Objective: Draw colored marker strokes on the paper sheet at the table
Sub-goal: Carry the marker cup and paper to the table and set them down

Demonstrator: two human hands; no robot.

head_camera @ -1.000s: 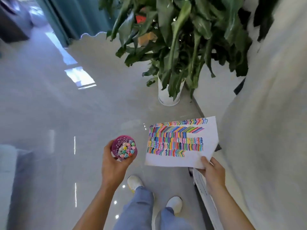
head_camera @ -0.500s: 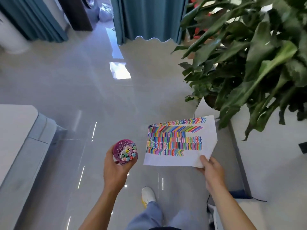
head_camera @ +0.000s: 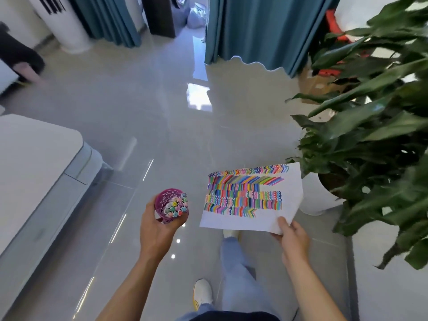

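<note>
Landmark: the potted plant (head_camera: 370, 135) at the right, in its white pot (head_camera: 317, 200).
Paper sheet (head_camera: 266, 218): held in the air just left of the plant. Its far right corner is close beside the pot. It hangs over the grey floor (head_camera: 139, 112) and rests on no surface.
Strokes (head_camera: 243, 195): rows of many-coloured marks fill the far part of the sheet. The near strip is blank.
Right hand (head_camera: 293, 237): grips the sheet's near right corner, the corner on the plant's side.
Right thumb (head_camera: 283, 224): lies flat on the top face, on the blank strip, short of the coloured rows.
Right fingers (head_camera: 300, 229): tucked under the sheet and pressing up against the thumb, so the corner is pinched. Only the knuckles show past the edge.
Left hand (head_camera: 157, 230): farther from the plant than the sheet, and apart from the sheet.
Cup (head_camera: 165, 198): purple with cut-out walls, wrapped by the left thumb and curled fingers from below and behind, with its mouth facing up.
Markers (head_camera: 176, 206): standing caps-up inside the cup, bunched on the side toward the plant.
Curtain (head_camera: 254, 31): teal, beyond the plant on its left.
White-topped furniture (head_camera: 30, 158): well away from the plant, at the left edge.
Leg (head_camera: 236, 262) and shoe (head_camera: 202, 293): below the sheet, left of the plant.
</note>
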